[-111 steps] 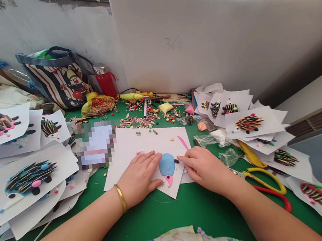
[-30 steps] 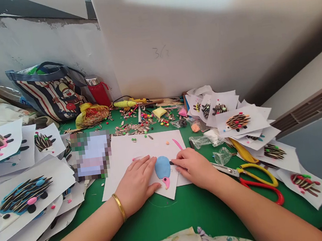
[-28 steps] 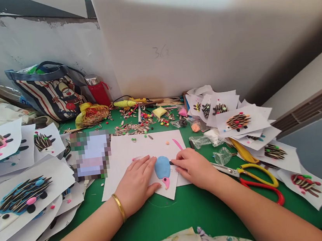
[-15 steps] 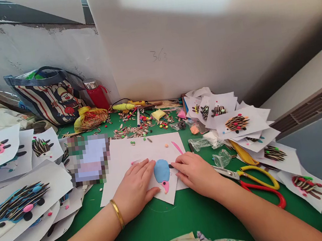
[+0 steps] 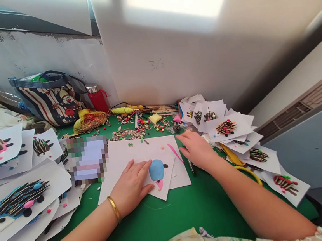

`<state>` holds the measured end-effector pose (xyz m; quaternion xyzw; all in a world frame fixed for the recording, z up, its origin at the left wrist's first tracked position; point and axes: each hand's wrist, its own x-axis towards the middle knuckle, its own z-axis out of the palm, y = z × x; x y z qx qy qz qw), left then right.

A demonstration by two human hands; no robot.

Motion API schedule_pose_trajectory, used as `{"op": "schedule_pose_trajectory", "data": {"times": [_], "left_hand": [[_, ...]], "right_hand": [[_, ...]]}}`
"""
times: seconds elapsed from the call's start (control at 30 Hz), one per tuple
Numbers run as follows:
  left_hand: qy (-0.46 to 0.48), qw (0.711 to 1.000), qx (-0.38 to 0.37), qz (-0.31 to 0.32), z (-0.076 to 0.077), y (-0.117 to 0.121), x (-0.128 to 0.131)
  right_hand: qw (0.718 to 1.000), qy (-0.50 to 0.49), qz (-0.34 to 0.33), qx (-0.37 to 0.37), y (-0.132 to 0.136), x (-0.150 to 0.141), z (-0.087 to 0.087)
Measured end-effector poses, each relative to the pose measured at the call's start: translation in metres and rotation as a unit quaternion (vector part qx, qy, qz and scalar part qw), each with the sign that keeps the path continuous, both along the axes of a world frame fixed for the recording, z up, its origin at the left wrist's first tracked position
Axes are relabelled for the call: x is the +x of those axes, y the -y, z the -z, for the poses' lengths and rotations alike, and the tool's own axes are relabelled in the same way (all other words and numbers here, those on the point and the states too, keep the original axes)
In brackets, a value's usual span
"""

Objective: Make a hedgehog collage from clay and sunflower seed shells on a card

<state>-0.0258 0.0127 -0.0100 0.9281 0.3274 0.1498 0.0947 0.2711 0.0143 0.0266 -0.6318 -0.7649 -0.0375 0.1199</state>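
Note:
My left hand (image 5: 131, 180) lies flat with its fingers stretched out on a white paper card (image 5: 165, 188), which rests on a larger white sheet (image 5: 117, 149). Just right of its fingertips, the card bears a flattened blue clay oval (image 5: 157, 170) with a pink clay snout (image 5: 160, 185) below it and a small black clay piece (image 5: 165, 165) at its right side. Over the right part of the table, my right hand (image 5: 196, 149) reaches toward small plastic bags, its fingers apart with nothing seen in them. A pink clay strip (image 5: 175, 153) lies left of it.
Stacked hedgehog cards (image 5: 18, 204) fill the left side, and more cards (image 5: 226, 128) lie at the right. Scissors (image 5: 251, 174) are partly behind my right forearm. A phone (image 5: 89, 158), scattered seeds (image 5: 127, 132), a red flask (image 5: 97, 99) and a striped bag (image 5: 49, 99) stand or lie farther back.
My right hand has left the black clay piece and moved up and to the right. My left hand stays on the card. A pen beside the sheet has come into fuller view.

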Motion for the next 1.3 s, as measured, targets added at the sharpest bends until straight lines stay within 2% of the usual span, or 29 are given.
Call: {"op": "schedule_pose_trajectory", "data": {"times": [0.1,0.2,0.27,0.33,0.43,0.5,0.63,0.73,1.0,1.1,1.3], "left_hand": [[-0.005,1.0,0.007,0.006,0.001,-0.002,-0.001],[0.0,1.0,0.01,0.009,0.002,-0.003,-0.003],[0.013,1.0,0.014,0.012,0.002,-0.003,-0.004],[0.036,0.999,0.024,0.018,0.001,-0.003,-0.005],[0.095,0.995,0.042,0.015,-0.003,0.0,-0.006],[0.16,0.986,0.035,-0.006,-0.008,0.003,-0.005],[0.305,0.95,-0.042,-0.046,-0.014,0.01,-0.001],[0.368,0.922,-0.097,-0.069,-0.014,0.012,0.003],[0.375,0.909,-0.142,-0.116,-0.006,0.006,0.004],[0.365,0.906,-0.181,-0.116,-0.003,0.004,0.003],[0.342,0.913,-0.188,-0.119,-0.004,0.0,0.0]], "right_hand": [[0.998,0.041,0.042,-0.009,-0.038,0.012,-0.003],[0.996,0.072,0.042,-0.026,-0.073,0.013,0.0],[0.996,0.075,0.036,-0.024,-0.086,0.008,0.002],[0.996,0.075,0.037,-0.015,-0.088,-0.001,0.001],[0.998,0.051,0.032,-0.002,-0.068,-0.023,-0.004],[0.999,-0.041,0.007,-0.005,-0.043,-0.043,-0.007],[0.984,-0.153,-0.092,-0.005,0.009,-0.085,-0.004],[0.977,-0.185,-0.109,0.014,0.028,-0.104,0.004],[0.955,-0.277,-0.09,0.05,0.033,-0.113,0.022],[0.948,-0.293,-0.112,0.053,0.032,-0.116,0.025],[0.933,-0.315,-0.171,0.034,0.033,-0.119,0.024]]}}
